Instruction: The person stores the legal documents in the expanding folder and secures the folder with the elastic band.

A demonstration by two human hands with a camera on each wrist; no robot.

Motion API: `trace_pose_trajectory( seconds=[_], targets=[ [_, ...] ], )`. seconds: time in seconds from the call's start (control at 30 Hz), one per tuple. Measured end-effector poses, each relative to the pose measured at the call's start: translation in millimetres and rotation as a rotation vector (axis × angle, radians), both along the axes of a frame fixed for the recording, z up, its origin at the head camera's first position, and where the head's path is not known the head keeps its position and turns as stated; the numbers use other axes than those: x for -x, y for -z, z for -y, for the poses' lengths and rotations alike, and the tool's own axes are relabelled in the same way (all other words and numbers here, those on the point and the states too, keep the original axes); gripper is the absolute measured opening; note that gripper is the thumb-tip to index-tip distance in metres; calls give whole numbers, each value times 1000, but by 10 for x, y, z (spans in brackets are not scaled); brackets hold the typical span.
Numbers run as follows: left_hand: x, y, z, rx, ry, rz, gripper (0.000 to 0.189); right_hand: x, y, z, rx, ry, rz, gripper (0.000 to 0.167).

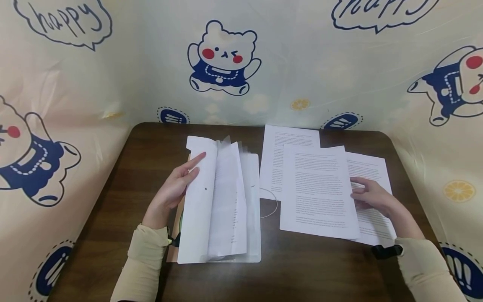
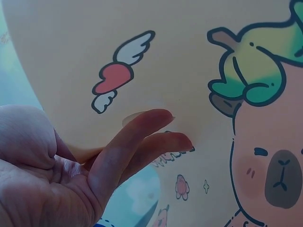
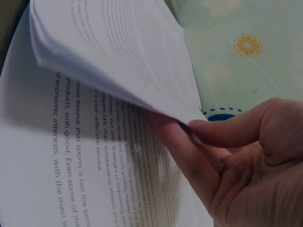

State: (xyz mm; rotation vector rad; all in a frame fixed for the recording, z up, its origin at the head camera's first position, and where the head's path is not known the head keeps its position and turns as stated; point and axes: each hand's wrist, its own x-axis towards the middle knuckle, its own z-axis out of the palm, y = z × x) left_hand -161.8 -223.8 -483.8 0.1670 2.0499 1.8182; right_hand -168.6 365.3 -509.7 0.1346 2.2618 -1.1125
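My left hand (image 1: 173, 184) holds the lifted cover of a display folder (image 1: 196, 218), its thumb side over the white inner face. In the left wrist view two fingers lie against the cover's outer side, printed with a capybara (image 2: 265, 156). Inside the folder are clear pockets (image 1: 253, 209), with printed pages (image 1: 226, 201) standing partly raised. My right hand (image 1: 371, 195) pinches the right edge of printed paper (image 1: 317, 193), thumb above and a finger beneath. In the right wrist view that edge is lifted and bowed over another printed sheet (image 3: 85, 165).
Another printed sheet (image 1: 271, 167) lies behind, at the back of the brown table (image 1: 302, 272). A thin elastic cord (image 1: 276, 205) loops out from the folder's right side. Cartoon-printed sheeting (image 1: 151, 63) hangs around the table's back and sides.
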Motion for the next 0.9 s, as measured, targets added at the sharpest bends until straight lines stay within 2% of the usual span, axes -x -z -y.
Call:
trace_pose_trajectory(
  seconds=[0.27, 0.5, 0.7, 0.9],
  targets=[
    [4, -9, -3, 4, -6, 1, 59, -32, 73, -117, 251, 57, 90, 84],
    [10, -16, -21, 28, -15, -33, 59, -74, 86, -155, 473, 92, 142, 88],
    [13, -40, -27, 25, -15, -15, 59, -141, 52, -168, 559, 117, 129, 88],
    [15, -46, -16, 34, -18, -9, 59, -211, -15, -205, 677, 82, 79, 70]
  ],
)
